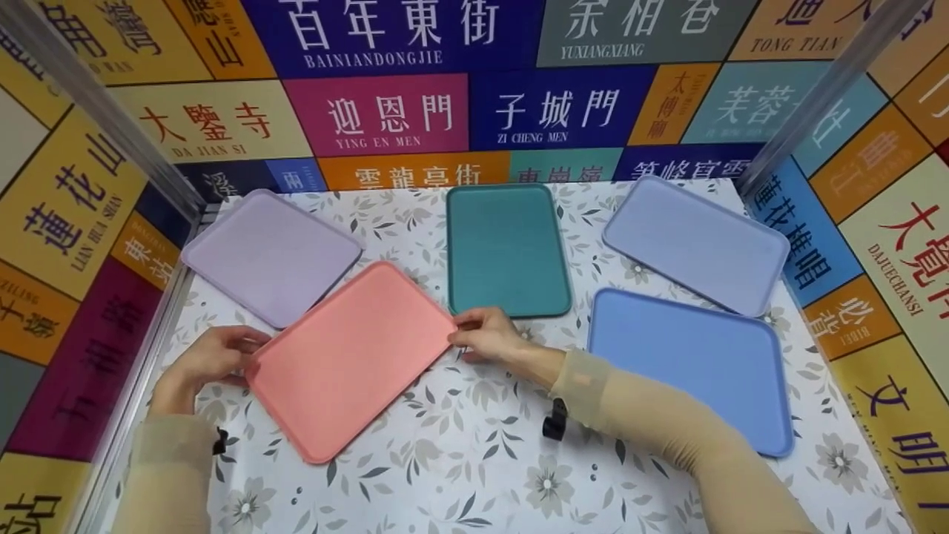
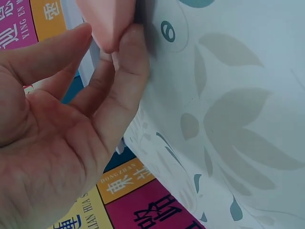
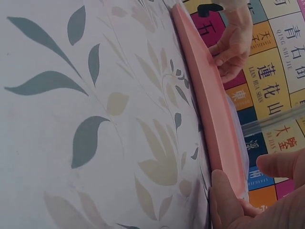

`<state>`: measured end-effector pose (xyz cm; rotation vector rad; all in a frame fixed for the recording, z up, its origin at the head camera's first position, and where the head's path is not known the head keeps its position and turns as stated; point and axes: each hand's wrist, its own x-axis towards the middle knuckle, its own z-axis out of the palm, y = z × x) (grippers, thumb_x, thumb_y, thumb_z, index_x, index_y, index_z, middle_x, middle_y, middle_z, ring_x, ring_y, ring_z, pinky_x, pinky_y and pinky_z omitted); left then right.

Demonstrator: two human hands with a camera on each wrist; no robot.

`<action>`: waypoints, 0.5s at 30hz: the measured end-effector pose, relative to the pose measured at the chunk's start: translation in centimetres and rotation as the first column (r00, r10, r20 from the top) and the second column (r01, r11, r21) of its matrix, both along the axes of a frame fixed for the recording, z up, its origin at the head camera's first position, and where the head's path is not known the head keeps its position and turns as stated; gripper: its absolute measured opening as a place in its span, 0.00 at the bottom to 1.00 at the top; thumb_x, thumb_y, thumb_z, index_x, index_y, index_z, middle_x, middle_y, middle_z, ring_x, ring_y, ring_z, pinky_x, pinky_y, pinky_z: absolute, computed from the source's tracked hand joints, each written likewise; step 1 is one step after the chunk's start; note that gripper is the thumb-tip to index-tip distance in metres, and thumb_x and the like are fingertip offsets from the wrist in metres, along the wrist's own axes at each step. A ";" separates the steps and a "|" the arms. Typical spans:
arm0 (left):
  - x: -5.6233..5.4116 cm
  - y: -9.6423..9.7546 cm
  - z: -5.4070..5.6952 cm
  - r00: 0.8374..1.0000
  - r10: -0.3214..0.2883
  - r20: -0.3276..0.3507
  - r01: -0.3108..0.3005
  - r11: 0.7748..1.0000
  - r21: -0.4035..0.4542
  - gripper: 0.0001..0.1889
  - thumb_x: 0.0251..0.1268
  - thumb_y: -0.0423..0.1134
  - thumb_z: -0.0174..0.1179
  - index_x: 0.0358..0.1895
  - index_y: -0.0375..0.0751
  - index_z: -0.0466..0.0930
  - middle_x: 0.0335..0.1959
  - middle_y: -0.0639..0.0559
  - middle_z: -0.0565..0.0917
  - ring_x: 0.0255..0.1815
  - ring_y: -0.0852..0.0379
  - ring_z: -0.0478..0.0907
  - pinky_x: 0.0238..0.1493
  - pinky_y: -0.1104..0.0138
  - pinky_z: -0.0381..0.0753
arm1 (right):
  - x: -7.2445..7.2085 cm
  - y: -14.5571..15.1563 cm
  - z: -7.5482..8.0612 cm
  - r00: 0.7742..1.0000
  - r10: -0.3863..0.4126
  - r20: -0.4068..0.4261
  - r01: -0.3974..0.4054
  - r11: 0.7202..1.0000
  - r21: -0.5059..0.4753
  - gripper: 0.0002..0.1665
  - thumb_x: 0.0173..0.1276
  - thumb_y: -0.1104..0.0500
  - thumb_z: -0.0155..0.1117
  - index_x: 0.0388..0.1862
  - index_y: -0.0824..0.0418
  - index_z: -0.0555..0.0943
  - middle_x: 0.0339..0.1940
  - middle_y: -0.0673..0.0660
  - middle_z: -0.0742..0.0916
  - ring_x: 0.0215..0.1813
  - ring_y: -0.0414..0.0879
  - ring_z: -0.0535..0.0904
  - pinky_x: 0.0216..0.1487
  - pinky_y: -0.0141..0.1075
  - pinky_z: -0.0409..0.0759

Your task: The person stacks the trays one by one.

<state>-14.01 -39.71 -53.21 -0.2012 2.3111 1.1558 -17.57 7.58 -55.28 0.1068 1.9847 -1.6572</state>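
At twelve o'clock on the table [image 1: 519, 415], covered in a white cloth with grey leaves and flowers, a wall [image 1: 374, 111] of colourful place-name signs rises, with more sign-covered walls at nine and three. Clear posts [image 1: 823, 93] slant up at the corners toward eleven and one o'clock. Around the tabletop, a lilac tray [image 1: 270, 256] lies at ten o'clock, a green tray [image 1: 508, 248] at twelve, a pale blue tray [image 1: 697, 241] at two and a deeper blue tray [image 1: 689, 363] near four. The pink tray [image 1: 356, 360] sits slantwise toward nine, between the person's hands, its far-left edge covering a little of the lilac tray in the head view; whether those two touch, I cannot tell. At the pink tray's nine o'clock corner, the left hand [image 1: 211, 363] holds it between thumb and fingers. At its corner between two and three, the right hand [image 1: 489, 335] pinches the rim, thumb and fingers close together.
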 end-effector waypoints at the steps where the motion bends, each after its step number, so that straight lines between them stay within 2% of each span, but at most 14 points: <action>1: 0.0 -0.1 0.0 1.000 0.003 -0.001 -0.003 1.000 0.003 0.32 0.69 0.27 0.63 0.78 0.28 0.75 0.66 0.27 0.87 0.47 0.52 0.88 0.49 0.58 0.95 | 0.0 -0.1 -0.1 1.000 -0.008 -0.005 0.007 1.000 -0.004 0.27 0.73 0.65 0.76 0.69 0.69 0.85 0.57 0.62 0.89 0.50 0.48 0.90 0.53 0.40 0.96; 6: 0.1 -0.3 -0.2 1.000 -0.001 -0.004 0.001 1.000 0.019 0.33 0.68 0.26 0.63 0.78 0.28 0.75 0.66 0.28 0.88 0.47 0.54 0.90 0.47 0.59 0.95 | 0.3 -0.3 -0.6 0.998 -0.046 -0.037 0.045 0.999 -0.010 0.23 0.71 0.68 0.76 0.64 0.69 0.88 0.50 0.59 0.89 0.44 0.44 0.87 0.46 0.37 0.95; 15: 0.2 -0.5 -0.3 1.000 0.005 -0.008 -0.004 0.999 0.044 0.31 0.71 0.27 0.62 0.78 0.29 0.75 0.67 0.29 0.88 0.44 0.56 0.89 0.43 0.61 0.94 | 0.5 -0.5 -1.0 0.992 -0.106 -0.071 0.105 0.994 -0.017 0.20 0.63 0.76 0.76 0.55 0.69 0.91 0.42 0.57 0.90 0.39 0.43 0.87 0.40 0.34 0.94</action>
